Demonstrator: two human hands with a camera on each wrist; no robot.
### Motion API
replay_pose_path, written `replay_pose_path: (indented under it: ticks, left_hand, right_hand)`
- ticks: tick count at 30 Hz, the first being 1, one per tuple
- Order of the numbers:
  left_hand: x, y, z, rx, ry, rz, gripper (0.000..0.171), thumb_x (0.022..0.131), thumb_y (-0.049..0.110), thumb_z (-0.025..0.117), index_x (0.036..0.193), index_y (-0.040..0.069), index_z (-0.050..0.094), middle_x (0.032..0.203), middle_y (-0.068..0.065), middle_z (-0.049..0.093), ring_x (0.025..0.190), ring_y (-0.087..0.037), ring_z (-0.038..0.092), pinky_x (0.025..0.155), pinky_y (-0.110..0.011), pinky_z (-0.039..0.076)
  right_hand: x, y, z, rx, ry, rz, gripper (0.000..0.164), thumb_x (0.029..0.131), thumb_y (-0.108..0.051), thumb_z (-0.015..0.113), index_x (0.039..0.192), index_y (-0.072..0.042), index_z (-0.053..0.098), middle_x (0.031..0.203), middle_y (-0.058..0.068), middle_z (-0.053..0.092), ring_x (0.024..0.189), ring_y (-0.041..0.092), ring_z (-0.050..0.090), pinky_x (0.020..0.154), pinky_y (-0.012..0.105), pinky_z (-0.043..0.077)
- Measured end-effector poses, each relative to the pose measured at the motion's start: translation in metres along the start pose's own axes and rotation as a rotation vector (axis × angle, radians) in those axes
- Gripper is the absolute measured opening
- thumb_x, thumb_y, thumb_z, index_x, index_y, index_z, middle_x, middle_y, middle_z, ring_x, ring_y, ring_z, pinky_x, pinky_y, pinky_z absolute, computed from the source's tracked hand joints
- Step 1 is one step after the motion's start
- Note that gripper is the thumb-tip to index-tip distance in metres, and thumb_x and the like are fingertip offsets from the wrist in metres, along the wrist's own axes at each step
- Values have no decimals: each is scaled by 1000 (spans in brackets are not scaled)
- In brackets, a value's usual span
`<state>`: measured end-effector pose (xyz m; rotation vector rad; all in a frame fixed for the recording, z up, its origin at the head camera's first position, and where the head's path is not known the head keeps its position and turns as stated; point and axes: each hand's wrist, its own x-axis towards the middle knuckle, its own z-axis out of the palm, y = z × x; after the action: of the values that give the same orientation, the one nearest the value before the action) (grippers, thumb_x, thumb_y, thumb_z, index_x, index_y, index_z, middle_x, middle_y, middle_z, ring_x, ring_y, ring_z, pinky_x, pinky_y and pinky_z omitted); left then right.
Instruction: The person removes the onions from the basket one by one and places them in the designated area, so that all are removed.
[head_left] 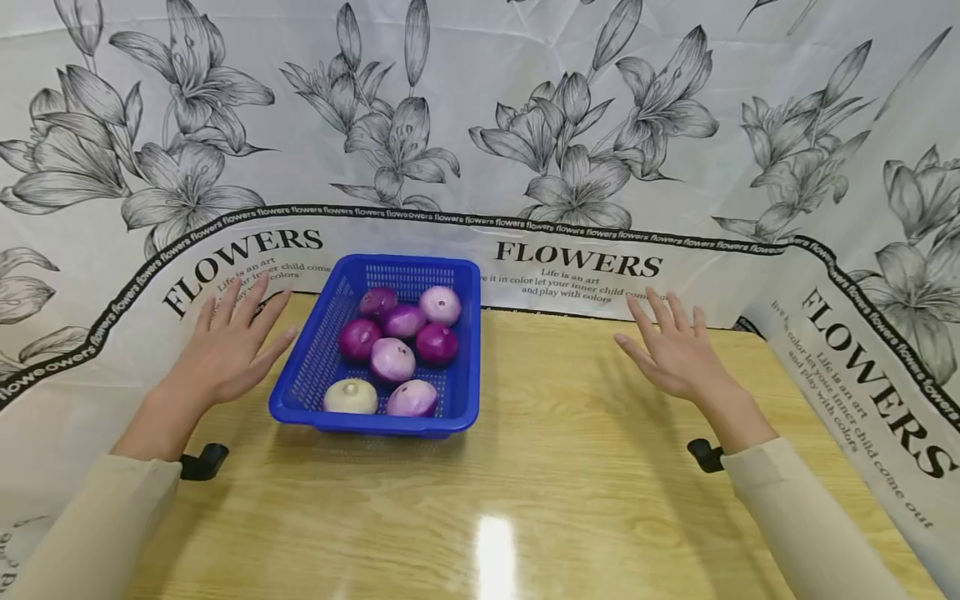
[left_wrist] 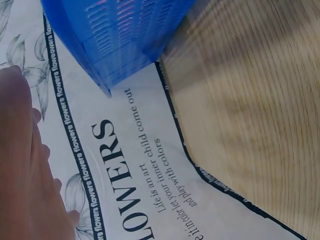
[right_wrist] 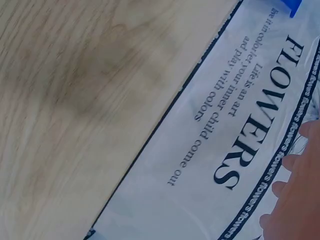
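Note:
A blue plastic basket [head_left: 456, 422] with slotted walls stands on the table, left of the middle in the head view. Inside lie several purple onions [head_left: 393, 360] and one pale, whitish onion [head_left: 350, 397] at the near left corner. My left hand [head_left: 232, 354] hovers beside the basket's left wall, fingers spread, holding nothing. Well to the right of the basket, my right hand [head_left: 678, 358] is held above the table with its fingers spread and nothing in it. In the left wrist view the basket's wall [left_wrist: 125, 40] shows at the top, apart from the hand [left_wrist: 30, 165].
The wood-grain table [head_left: 585, 483] runs up to a white curtain [head_left: 465, 50] printed with grey flowers and lettering, which encloses the back and both sides. Black wrist mounts [head_left: 204, 462] sit at both sleeve cuffs. A light reflection lies on the table near the front.

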<state>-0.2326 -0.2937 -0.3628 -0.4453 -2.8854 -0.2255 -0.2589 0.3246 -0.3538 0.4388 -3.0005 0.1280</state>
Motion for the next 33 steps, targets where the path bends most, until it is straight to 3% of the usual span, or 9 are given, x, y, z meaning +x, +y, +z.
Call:
replay_pose_path:
  ticks: [9, 16, 24, 33]
  left_hand:
    - [-11, 7, -2, -43, 16, 31, 66, 111, 49, 28, 167, 18, 12, 172, -14, -5, 155, -40, -17, 119, -70, -5]
    - [-16, 13, -4, -48, 32, 62, 65, 111, 47, 31, 166, 16, 14, 172, -13, -5, 155, -41, -13, 120, -69, -5]
    - [-21, 21, 4, -79, 18, 66, 70, 109, 50, 38, 166, 18, 15, 172, -13, -3, 156, -40, -11, 120, -70, -1]
    - [-29, 29, 16, -120, -17, 59, 81, 104, 54, 51, 166, 15, 17, 172, -12, 0, 157, -41, -2, 120, -69, 11]
  right_hand:
    - [-1, -29, -8, 2, 25, -99, 72, 110, -53, 31, 165, -9, 16, 170, 23, 1, 154, 50, -3, 118, 70, -10]
    - [3, -49, -12, 71, 68, -181, 70, 110, -49, 36, 165, -11, 15, 170, 21, 3, 155, 48, 0, 120, 68, -10]
    - [10, -69, -11, 184, 90, -288, 75, 108, -42, 50, 166, -15, 12, 170, 20, 8, 154, 47, 7, 121, 68, 6]
    - [21, -95, -5, 305, 26, -342, 82, 105, -41, 57, 166, -16, 9, 171, 15, 6, 155, 42, 10, 120, 66, 20]
